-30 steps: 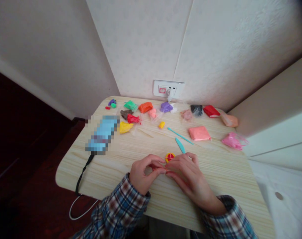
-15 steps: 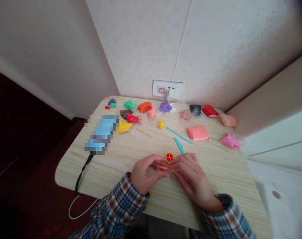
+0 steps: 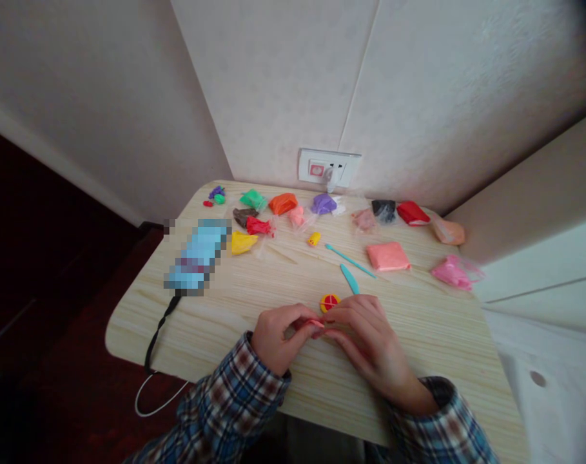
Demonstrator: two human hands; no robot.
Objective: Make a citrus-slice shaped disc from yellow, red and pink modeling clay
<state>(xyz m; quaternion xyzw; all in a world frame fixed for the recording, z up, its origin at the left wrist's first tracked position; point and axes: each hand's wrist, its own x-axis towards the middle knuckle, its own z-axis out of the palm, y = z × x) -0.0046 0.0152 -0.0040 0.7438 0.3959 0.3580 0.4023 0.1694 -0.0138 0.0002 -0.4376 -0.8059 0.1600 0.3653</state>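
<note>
Between my fingertips is a small, flat piece of salmon-pink clay (image 3: 316, 323). My left hand (image 3: 280, 335) is closed on it, pinching it between thumb and fingers. From the other side, my right hand (image 3: 372, 345) is closed with its thumb and forefinger at the clay's right end, covering part of it. Just beyond the fingertips lies a round yellow disc with a red top and pale crossing strips (image 3: 329, 303), its near edge partly behind my right hand. A turquoise plastic knife (image 3: 349, 279) and a thin turquoise stick tool (image 3: 351, 261) rest farther back.
Bags of coloured clay line the table's (image 3: 215, 335) back, among them a salmon pack (image 3: 388, 256) and a yellow one (image 3: 243, 243). A small yellow figure (image 3: 314, 239) stands mid-table. A blurred phone (image 3: 199, 254) with a black cable (image 3: 157, 335) lies left. A wall socket (image 3: 329, 169) is behind.
My left thumb has moved up against the pink clay, and my right fingers have shifted around its right end. The view has tilted slightly; the things on the table stay put.
</note>
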